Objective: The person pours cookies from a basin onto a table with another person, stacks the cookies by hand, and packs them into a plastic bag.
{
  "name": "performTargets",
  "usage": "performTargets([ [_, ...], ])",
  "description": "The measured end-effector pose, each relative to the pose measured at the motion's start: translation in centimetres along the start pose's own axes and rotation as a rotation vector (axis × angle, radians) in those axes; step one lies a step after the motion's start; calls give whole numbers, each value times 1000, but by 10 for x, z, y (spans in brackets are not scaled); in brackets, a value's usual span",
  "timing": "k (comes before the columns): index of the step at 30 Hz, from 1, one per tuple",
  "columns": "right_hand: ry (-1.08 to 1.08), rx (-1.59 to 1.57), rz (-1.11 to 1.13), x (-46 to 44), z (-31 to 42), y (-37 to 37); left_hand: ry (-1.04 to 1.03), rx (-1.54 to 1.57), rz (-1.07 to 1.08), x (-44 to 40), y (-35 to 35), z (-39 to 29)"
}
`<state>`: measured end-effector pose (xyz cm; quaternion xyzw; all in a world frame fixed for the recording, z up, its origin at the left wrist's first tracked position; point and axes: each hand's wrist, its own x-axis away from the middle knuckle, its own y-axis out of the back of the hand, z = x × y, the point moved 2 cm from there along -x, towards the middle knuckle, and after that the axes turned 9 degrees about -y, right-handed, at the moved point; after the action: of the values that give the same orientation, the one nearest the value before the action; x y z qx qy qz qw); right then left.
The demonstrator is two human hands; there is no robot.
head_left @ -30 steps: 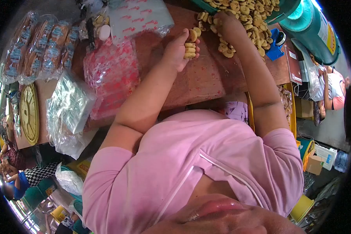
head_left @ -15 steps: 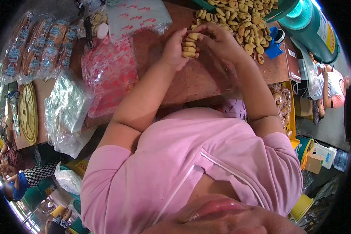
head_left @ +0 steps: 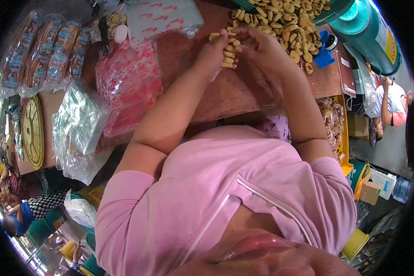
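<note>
My left hand [head_left: 212, 56] is wrapped round a short stack of small round biscuits [head_left: 227, 60], with its thumb over the upper ones. A biscuit [head_left: 213, 36] sticks out beyond the thumb at the top. Close beside the stack is my right hand [head_left: 263, 49], its fingers curved and its thumb apart from them; nothing shows in its grip. Its fingertips reach the upper end of the stack, and whether they touch it I cannot tell. A large heap of the same biscuits [head_left: 292, 34] lies just beyond my right hand.
On the wooden table [head_left: 225, 94] lie red-printed plastic bags [head_left: 129, 87], a printed clear sheet pack [head_left: 163, 18] and packed brown goods [head_left: 46, 55] at left. A blue scoop-like object [head_left: 325, 53] sits by the heap. A green drum [head_left: 365, 37] stands at right. Other people are at both sides.
My right thumb has come off the top biscuit and the hand has opened a little. My left thumb has moved up over the stack, and the upper biscuits have shifted.
</note>
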<state>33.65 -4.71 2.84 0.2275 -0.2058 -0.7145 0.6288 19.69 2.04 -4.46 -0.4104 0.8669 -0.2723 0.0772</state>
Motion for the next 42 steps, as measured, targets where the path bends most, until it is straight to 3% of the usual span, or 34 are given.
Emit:
performTargets([
  [1,72,-116,17,-1,-8,1,10,4,-3,-1,1,0],
  [4,-32,-207,17,-2,-19,0,27,-34,-9,-2,2,1],
  [10,38,518,-50,5,17,8,-1,-218,-17,11,-13,-10],
  [15,54,411,-50,7,14,2,-3,-224,-103,7,-8,-7],
  [16,39,352,-19,7,13,1,15,-178,-80,5,-6,-6],
  [19,274,318,-106,2,-7,-5,65,-42,-16,3,-2,-2],
  [22,213,321,-54,6,-13,-5,72,55,33,-2,3,6],
  [24,280,389,-92,14,-3,-12,32,74,59,-7,10,8],
  [27,318,500,-120,19,-2,-21,80,176,-74,-3,2,6],
  [31,382,580,-203,17,-10,-26,88,212,-33,-8,7,11],
  [37,347,635,-198,28,9,-30,106,218,-54,-2,0,6],
  [42,570,-11,167,77,115,1,78,111,-83,-11,15,4],
])
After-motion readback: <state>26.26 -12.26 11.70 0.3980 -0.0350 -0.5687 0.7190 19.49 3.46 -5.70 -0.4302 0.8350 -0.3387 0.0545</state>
